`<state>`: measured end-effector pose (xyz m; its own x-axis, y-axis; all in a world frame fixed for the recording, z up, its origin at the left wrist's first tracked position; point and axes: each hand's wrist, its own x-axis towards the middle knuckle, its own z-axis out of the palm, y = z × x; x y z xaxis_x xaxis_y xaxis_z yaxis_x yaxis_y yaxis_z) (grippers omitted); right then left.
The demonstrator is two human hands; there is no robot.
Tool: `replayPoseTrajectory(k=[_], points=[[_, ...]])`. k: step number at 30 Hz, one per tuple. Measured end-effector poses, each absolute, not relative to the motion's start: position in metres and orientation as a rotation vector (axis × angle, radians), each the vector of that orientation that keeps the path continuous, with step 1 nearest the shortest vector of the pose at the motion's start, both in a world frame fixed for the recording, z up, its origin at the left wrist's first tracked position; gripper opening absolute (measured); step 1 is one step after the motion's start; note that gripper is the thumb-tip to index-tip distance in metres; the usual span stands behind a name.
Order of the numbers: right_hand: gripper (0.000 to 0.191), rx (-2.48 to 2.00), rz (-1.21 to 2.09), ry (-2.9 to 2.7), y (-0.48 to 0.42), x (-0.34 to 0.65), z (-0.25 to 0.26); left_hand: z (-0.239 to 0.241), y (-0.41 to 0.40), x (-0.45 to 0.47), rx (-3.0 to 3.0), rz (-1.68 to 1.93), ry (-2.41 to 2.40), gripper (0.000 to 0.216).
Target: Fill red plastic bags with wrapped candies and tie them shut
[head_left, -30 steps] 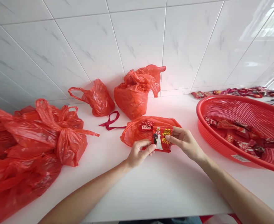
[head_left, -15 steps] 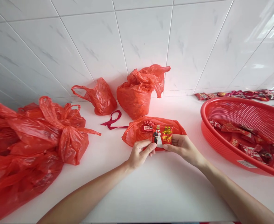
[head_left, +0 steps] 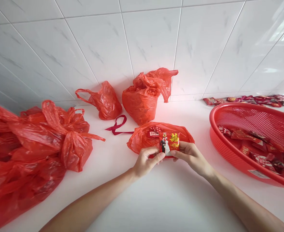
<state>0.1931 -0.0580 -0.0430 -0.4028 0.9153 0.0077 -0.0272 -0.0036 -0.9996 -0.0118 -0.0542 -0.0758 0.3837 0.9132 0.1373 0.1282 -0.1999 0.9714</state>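
Between my two hands is a small red candy packet [head_left: 169, 141], printed with a bride and groom and gold characters. My left hand [head_left: 147, 162] pinches its lower left corner, and my right hand [head_left: 192, 157] grips its right side with the thumb in front. Behind the packet an open red plastic bag [head_left: 139, 138] lies spread on the white counter. Inside that bag, just beyond the packet, a red-and-white wrapped sweet [head_left: 154, 132] shows; the rest of the bag's contents are hidden.
A red mesh basket [head_left: 218, 141] of wrapped sweets stands at right, with a row of packets [head_left: 260, 100] along the wall behind. Knotted red bags [head_left: 30, 145] fill the left. Two more, a small bag [head_left: 108, 101] and a bucket-shaped bag [head_left: 140, 104], and a dark red ribbon [head_left: 119, 124] lie at the back.
Both hands keep hold of the candy packet, which is now turned slightly more upright toward me. The whole view has shifted a little; the bags and basket have stayed put.
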Motion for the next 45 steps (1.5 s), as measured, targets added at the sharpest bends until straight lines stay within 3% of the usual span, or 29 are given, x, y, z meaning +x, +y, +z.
replayPoseTrajectory(k=[45], points=[[0.026, -0.958, 1.516, -1.402, -0.0606, 0.1885, -0.0452, -0.0827, -0.0552, -0.0162, 1.634, 0.997, 0.888, 0.044]])
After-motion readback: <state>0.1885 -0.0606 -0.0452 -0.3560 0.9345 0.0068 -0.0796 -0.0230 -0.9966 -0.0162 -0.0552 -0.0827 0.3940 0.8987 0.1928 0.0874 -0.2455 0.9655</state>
